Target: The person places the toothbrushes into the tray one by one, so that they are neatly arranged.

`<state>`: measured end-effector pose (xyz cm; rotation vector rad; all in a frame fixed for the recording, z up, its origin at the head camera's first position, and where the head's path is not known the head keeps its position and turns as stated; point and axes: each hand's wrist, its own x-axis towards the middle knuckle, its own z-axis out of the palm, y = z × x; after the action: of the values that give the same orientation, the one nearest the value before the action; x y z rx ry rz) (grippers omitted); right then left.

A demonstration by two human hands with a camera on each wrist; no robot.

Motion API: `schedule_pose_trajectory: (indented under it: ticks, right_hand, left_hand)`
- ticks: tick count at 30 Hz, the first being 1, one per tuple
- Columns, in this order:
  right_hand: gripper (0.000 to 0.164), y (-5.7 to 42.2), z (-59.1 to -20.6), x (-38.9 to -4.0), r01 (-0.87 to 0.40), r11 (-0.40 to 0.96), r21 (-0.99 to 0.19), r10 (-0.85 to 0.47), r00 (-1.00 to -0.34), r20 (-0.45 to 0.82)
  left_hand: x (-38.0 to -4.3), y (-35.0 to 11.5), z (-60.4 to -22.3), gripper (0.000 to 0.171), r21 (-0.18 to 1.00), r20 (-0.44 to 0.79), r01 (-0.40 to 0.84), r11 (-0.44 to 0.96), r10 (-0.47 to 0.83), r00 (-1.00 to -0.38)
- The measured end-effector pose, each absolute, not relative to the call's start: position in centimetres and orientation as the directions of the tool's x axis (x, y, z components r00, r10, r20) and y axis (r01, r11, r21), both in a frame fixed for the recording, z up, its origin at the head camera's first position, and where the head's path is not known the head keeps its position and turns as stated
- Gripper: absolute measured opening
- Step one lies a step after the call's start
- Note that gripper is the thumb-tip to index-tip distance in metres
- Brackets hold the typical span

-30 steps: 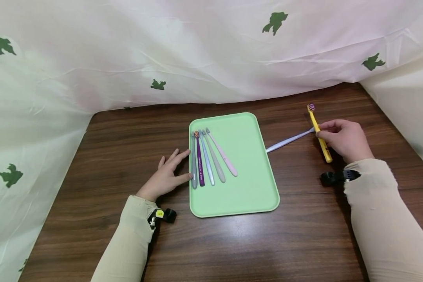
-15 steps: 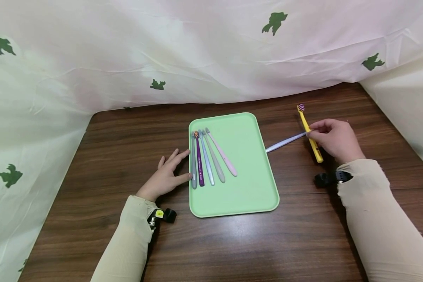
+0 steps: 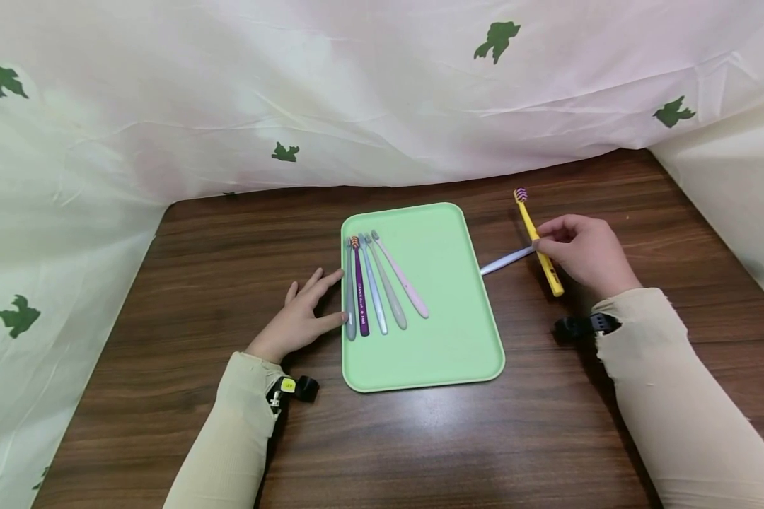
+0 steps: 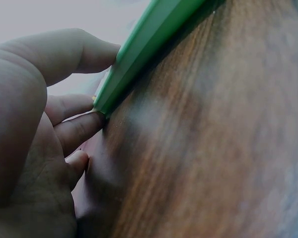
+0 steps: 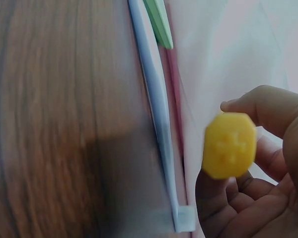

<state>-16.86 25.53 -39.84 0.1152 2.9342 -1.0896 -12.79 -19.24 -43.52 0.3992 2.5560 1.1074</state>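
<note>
Between thumb and fingers my right hand (image 3: 586, 254) pinches a yellow toothbrush (image 3: 541, 251) with purple-and-white bristles, held over the table right of the tray. Its handle end faces the camera in the right wrist view. Beneath it lies a light-blue toothbrush (image 3: 506, 261) on the table, one end at the tray's right edge. My left hand (image 3: 299, 318) touches the left rim of the green tray (image 3: 458, 339) with spread fingers. Inside the tray's left half lie several toothbrushes, among them a purple one (image 3: 360, 297), a pale-blue one (image 3: 374, 293) and a pink one (image 3: 404, 279).
The dark wood table (image 3: 420, 452) runs back to a white cloth curtain (image 3: 382, 92) with green leaf-like patches. Curtain also hangs at both sides. Each wrist wears a black strapped camera, such as the right one (image 3: 576, 327).
My right hand has moved left toward the tray, carrying the yellow toothbrush across above the light-blue one. The left hand and the tray have stayed in place.
</note>
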Motion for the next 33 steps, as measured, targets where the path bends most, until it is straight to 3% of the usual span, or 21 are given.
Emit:
schedule_pose_trajectory:
  ticks: [33]
  right_hand:
    - [0.023,20.7,-39.3,-16.0,-0.046,0.701,-0.712,-0.101,-0.994,-0.035]
  left_hand:
    - [-12.9,-19.3,-43.5,0.076,0.741,-0.187,0.124,0.66,0.379,-0.906]
